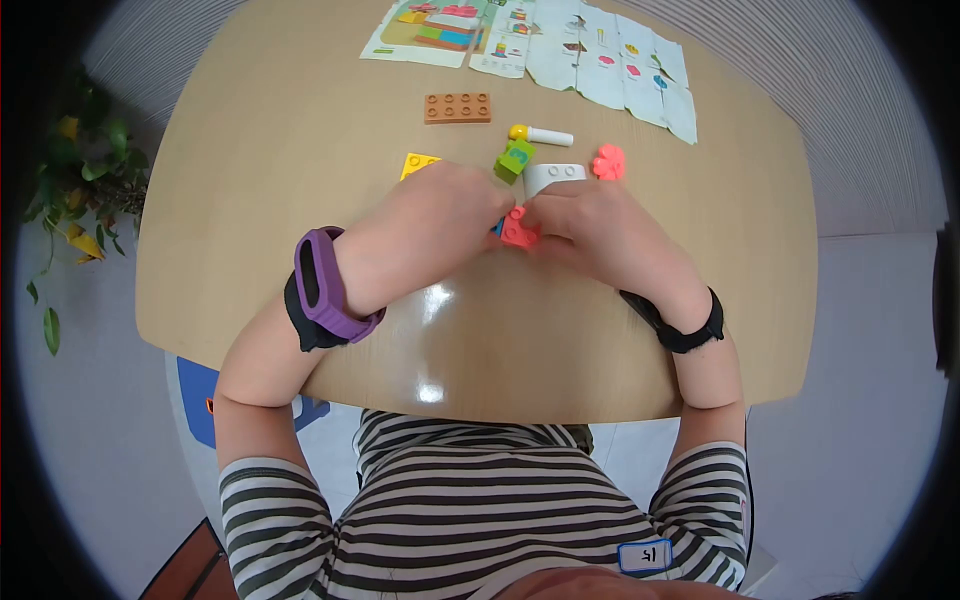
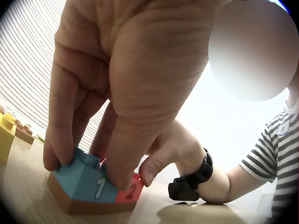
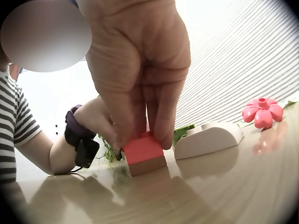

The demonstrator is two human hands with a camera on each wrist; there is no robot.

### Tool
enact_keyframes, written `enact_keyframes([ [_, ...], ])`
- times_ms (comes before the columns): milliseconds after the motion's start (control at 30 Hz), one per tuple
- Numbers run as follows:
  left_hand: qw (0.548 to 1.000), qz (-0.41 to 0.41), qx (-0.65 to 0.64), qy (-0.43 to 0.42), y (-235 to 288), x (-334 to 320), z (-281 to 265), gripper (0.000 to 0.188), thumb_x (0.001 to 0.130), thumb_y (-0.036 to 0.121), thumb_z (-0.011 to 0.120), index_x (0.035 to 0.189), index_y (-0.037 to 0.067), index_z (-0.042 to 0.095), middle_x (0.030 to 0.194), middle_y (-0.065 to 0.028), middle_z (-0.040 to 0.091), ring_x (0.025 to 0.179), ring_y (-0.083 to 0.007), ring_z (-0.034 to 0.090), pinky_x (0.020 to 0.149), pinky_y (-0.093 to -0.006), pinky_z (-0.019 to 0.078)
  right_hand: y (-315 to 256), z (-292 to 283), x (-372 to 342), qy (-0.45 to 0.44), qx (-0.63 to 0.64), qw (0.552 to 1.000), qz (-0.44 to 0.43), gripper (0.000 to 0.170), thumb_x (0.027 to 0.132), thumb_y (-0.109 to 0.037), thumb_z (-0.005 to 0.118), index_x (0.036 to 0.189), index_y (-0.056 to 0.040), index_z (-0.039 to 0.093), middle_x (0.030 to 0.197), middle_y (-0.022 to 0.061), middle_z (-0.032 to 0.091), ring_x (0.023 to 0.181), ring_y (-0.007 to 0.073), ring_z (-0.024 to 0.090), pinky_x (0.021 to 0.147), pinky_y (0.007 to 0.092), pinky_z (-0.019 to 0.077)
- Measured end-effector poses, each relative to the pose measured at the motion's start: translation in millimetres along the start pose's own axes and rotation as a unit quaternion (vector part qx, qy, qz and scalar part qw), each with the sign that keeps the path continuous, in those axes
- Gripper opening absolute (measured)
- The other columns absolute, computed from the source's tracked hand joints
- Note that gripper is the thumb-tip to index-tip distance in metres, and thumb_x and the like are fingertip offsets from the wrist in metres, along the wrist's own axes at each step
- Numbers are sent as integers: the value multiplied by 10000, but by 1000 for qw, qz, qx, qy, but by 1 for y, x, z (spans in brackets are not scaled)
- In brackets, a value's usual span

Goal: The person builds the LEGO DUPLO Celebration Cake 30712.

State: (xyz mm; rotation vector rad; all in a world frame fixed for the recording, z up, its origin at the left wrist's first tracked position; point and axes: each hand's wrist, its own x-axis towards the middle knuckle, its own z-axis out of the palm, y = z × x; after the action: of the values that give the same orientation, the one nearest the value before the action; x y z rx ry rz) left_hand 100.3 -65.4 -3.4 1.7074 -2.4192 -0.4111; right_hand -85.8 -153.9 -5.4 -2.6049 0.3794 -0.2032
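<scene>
In the left wrist view, a blue block (image 2: 86, 179) marked 1 and a red block (image 2: 128, 192) marked 2 sit side by side on a brown brick (image 2: 96, 206) on the table. My left hand (image 2: 135, 60) pinches the blue block between thumb and fingers. The right wrist view has my right hand (image 3: 140, 60) with thumb and fingers gripping the sides of the red block (image 3: 144, 148). From the head view, the left hand (image 1: 430, 220) and right hand (image 1: 600, 220) nearly meet over the red block (image 1: 519, 230), largely covering the blue one.
Beyond the hands lie a white block (image 1: 553, 177), a green block (image 1: 514, 160), a white stick with a yellow ball (image 1: 545, 135), a pink flower (image 1: 608, 162), a yellow block (image 1: 415, 163) and a brown brick (image 1: 457, 108). Instruction sheets (image 1: 610, 70) cover the table's far edge.
</scene>
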Motion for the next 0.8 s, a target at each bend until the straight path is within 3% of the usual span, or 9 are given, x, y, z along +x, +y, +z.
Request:
enact_keyframes([
  [233,999,25,-23,36,-2,-2,-5,308,724,118,710,1016,31,668,792,-146,627,757,-328,616,699,-396,504,-4,-2,0,9,-9,1000,-4,111,721,-38,654,806,8,599,774,141,604,751,331,604,657,425,481],
  [333,998,22,-53,25,-5,0,-7,319,712,110,722,1019,39,671,780,-147,621,752,-332,610,696,-400,495,-6,-5,0,-31,-32,999,20,179,749,-60,675,919,-16,643,865,101,647,807,283,623,723,372,497],
  [533,997,34,-69,29,-9,-1,-7,317,727,139,725,1026,48,674,778,-151,618,762,-334,605,703,-404,485,-6,-4,-1,-33,-30,999,31,177,751,-64,678,916,-11,644,874,98,650,833,278,625,734,370,499],
  [633,996,39,-80,31,-10,-1,-8,314,743,152,715,1036,48,670,789,-153,621,768,-335,606,702,-406,484,-2,0,-2,14,1,1000,-4,128,740,-55,671,828,4,598,794,135,612,755,335,610,663,423,484],
  [800,997,31,-75,10,-11,-1,-10,342,749,153,712,1070,54,650,815,-155,625,791,-338,610,707,-408,492,-1,1,-2,12,-1,1000,-10,131,746,-64,673,827,1,594,793,133,610,763,334,609,670,428,480],
])
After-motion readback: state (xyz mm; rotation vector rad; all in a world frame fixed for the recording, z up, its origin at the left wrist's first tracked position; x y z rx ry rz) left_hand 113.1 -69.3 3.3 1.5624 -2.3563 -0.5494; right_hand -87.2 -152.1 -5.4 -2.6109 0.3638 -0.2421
